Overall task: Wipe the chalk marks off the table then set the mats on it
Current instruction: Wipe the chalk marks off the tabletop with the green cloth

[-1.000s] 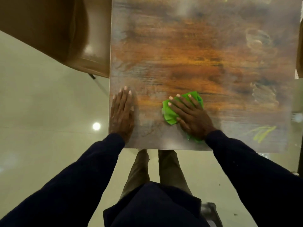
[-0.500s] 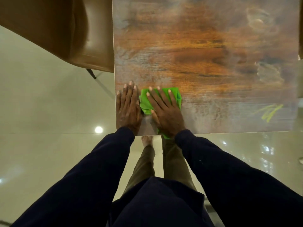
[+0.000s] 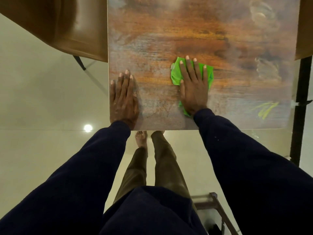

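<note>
A square wood-grain table [image 3: 169,31] fills the upper middle of the head view. My right hand [image 3: 193,87] presses flat, fingers straight, on a crumpled green cloth [image 3: 175,73] near the table's front middle. My left hand [image 3: 122,99] rests flat on the front left corner. Yellow chalk strokes [image 3: 265,108] lie near the front right corner. Whitish smeared chalk marks [image 3: 266,70] sit at the right side and another smeared chalk mark [image 3: 259,11] at the far right. No mats are in view.
A brown leather chair [image 3: 67,28] stands at the table's left edge, another brown chair [image 3: 304,31] at the right edge. A dark vertical post [image 3: 299,107] stands right of the table. My legs are below the table edge on a glossy pale floor [image 3: 33,99].
My right hand has slid the green cloth to the right, away from my left hand. The left hand stays on the front left corner.
</note>
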The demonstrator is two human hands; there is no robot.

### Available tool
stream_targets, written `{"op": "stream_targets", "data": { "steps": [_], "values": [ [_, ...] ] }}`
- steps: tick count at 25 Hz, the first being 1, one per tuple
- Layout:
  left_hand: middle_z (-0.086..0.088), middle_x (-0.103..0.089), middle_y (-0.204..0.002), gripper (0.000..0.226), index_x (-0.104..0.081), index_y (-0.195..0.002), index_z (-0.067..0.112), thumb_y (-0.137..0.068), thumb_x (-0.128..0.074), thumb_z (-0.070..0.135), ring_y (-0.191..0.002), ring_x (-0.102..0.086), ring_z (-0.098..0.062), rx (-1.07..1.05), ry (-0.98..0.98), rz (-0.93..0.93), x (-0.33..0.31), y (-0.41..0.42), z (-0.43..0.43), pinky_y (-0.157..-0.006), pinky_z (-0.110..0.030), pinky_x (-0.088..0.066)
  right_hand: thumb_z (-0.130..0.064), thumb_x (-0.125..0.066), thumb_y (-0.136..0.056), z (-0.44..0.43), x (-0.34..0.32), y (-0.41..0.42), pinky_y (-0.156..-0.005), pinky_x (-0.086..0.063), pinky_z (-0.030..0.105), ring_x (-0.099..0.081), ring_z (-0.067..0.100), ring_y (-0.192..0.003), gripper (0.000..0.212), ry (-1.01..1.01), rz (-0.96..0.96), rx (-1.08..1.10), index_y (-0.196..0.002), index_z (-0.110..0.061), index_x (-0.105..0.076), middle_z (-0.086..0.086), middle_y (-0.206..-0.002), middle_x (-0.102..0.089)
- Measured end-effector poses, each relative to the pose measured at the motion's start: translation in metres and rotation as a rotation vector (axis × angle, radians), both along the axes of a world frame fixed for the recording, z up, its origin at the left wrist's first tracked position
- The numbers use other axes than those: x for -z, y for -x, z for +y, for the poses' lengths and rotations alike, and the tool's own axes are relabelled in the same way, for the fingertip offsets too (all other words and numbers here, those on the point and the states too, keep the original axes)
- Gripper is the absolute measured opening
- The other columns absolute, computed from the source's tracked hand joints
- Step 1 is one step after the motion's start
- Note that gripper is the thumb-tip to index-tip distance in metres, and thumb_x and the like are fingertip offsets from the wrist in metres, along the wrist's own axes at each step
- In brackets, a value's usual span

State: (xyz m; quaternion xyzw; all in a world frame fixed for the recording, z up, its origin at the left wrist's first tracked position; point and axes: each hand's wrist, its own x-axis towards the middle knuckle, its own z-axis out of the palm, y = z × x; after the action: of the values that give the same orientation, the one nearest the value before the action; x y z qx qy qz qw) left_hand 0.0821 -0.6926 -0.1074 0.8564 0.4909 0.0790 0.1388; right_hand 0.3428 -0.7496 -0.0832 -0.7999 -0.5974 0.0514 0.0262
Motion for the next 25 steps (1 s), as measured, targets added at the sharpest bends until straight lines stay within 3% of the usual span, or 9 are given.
{"op": "stream_targets", "data": {
  "steps": [3,6,11,15,21,23,25],
  "values": [
    [-0.014,-0.019,-0.177,0.058,-0.022,-0.168,0.004,-0.113,-0.019,0.022,-0.165,-0.015,-0.03,-0.002,-0.017,-0.01,-0.001,0.0,-0.001,-0.134,-0.053,-0.012,-0.031,-0.036,-0.104,0.013,0.005,0.049,-0.131,-0.013,0.063,-0.017,0.036,-0.164,0.068,-0.047,0.014,0.046,-0.17,-0.016,-0.026,0.011,-0.177,-0.02],
    [-0.014,-0.022,-0.176,0.057,-0.026,-0.167,0.004,-0.113,-0.022,0.021,-0.164,-0.017,-0.029,-0.001,-0.025,-0.035,-0.003,-0.002,-0.002,-0.134,-0.051,-0.012,-0.033,-0.041,-0.105,-0.008,0.009,0.087,-0.13,-0.016,0.065,-0.02,0.038,-0.163,0.067,-0.055,0.05,-0.151,-0.169,-0.014,-0.029,0.013,-0.176,-0.024],
    [-0.015,-0.024,-0.175,0.056,-0.028,-0.166,0.003,-0.112,-0.03,0.016,-0.164,-0.019,-0.03,-0.005,-0.051,-0.065,-0.002,0.0,-0.002,-0.134,-0.051,-0.013,-0.028,-0.035,-0.111,-0.058,0.005,0.035,-0.132,-0.013,0.06,-0.018,0.033,-0.164,0.062,0.019,0.059,-0.446,-0.169,-0.012,-0.023,0.012,-0.177,-0.022],
    [-0.014,-0.022,-0.176,0.055,-0.027,-0.167,0.003,-0.113,-0.026,0.018,-0.164,-0.017,-0.03,-0.008,-0.046,-0.066,-0.001,0.0,0.001,-0.133,-0.053,-0.015,-0.026,-0.033,-0.107,-0.011,-0.001,0.012,-0.132,-0.014,0.061,-0.021,0.033,-0.164,0.063,0.001,0.065,-0.344,-0.168,-0.012,-0.029,0.01,-0.176,-0.025],
    [-0.02,-0.028,-0.173,0.058,-0.032,-0.164,0.0,-0.116,-0.014,0.028,-0.161,-0.025,-0.036,-0.068,-0.026,-0.09,-0.004,0.005,0.002,-0.131,-0.057,-0.022,-0.023,-0.04,-0.103,0.035,0.007,0.1,-0.131,-0.015,0.063,-0.027,0.038,-0.161,0.061,-0.125,0.058,-0.07,-0.162,-0.009,-0.042,0.012,-0.173,-0.034],
    [-0.021,-0.029,-0.172,0.061,-0.033,-0.164,0.0,-0.117,-0.01,0.032,-0.16,-0.028,-0.038,-0.074,-0.041,-0.054,-0.007,0.01,-0.002,-0.13,-0.059,-0.024,-0.024,-0.041,-0.108,0.01,0.007,0.106,-0.13,-0.016,0.065,-0.024,0.038,-0.162,0.059,-0.091,0.048,-0.215,-0.164,-0.008,-0.038,0.013,-0.174,-0.03],
    [-0.017,-0.022,-0.175,0.058,-0.026,-0.167,0.003,-0.117,-0.014,0.029,-0.163,-0.02,-0.034,-0.06,-0.045,-0.013,-0.006,0.026,-0.012,-0.132,-0.057,-0.017,-0.027,-0.033,-0.114,-0.015,0.005,0.089,-0.13,-0.017,0.065,-0.022,0.037,-0.163,0.056,-0.034,0.047,-0.503,-0.166,-0.007,-0.033,0.013,-0.175,-0.027]
  ]
}}
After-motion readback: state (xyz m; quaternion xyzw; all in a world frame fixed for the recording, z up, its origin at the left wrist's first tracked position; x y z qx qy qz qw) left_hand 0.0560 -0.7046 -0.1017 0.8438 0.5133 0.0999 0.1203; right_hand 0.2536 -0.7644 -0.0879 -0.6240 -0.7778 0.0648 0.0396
